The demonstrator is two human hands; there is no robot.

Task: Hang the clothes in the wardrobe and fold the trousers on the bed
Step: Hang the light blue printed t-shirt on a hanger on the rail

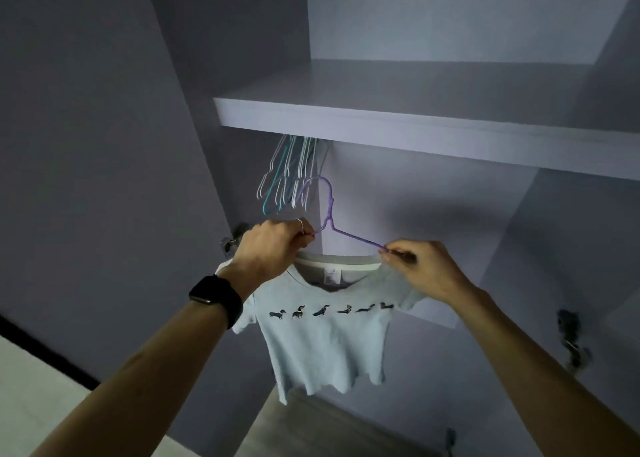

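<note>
Closest to the camera, two bare forearms are raised, and a black smartwatch (213, 290) is worn on the left wrist. A purple wire hanger (329, 207) is held at both ends. The left hand (273, 245), with a ring (300, 224) on it, is curled around one shoulder of the hanger. The other shoulder is pinched by the right hand (424, 266) between thumb and fingertips, together with the collar.

A light blue T-shirt (325, 345) with a row of small dogs is hung below the hands, inside the open wardrobe. Its upper left part is covered by the left wrist. Behind the hook, a bunch of empty wire hangers (287, 176) is seen under the shelf (381, 124). Their rail is hidden by the shelf edge. A metal hinge (230, 241) is partly blocked by the left hand, and a dark blurred fitting (571, 338) at the right cannot be identified.
</note>
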